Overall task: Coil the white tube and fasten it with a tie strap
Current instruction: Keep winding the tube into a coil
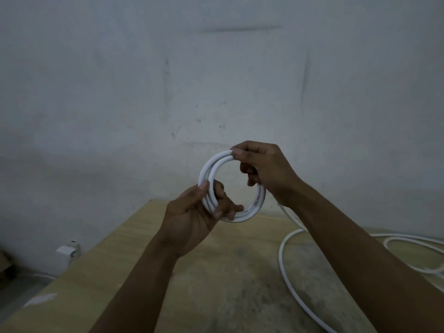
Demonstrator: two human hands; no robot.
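**Both hands hold a coil of white tube above the table**

The white tube point(280, 257) is partly wound into a small round coil point(211, 164) of several turns, held up in the air in front of a pale wall point(216, 68), above the far edge of a wooden table point(120, 260).

The left hand point(199, 217) grips the lower left of the coil. Its thumb lies across the outside of the turns and its fingers curl through the ring from behind, so the turns are clamped together between them.

The right hand point(262, 169) holds the upper right of the coil. Its thumb presses on the top of the turns and its fingers are bent over and round them (the fingertips themselves are mostly hidden behind the hand).

From under the right wrist the rest of the tube drops to the table and runs off in wide loose loops across the right side of the tabletop, some of them passing out of view at the right and bottom edges.

Down at the left, beyond the table's edge, a small white box point(67, 254) sits against the foot of the wall.
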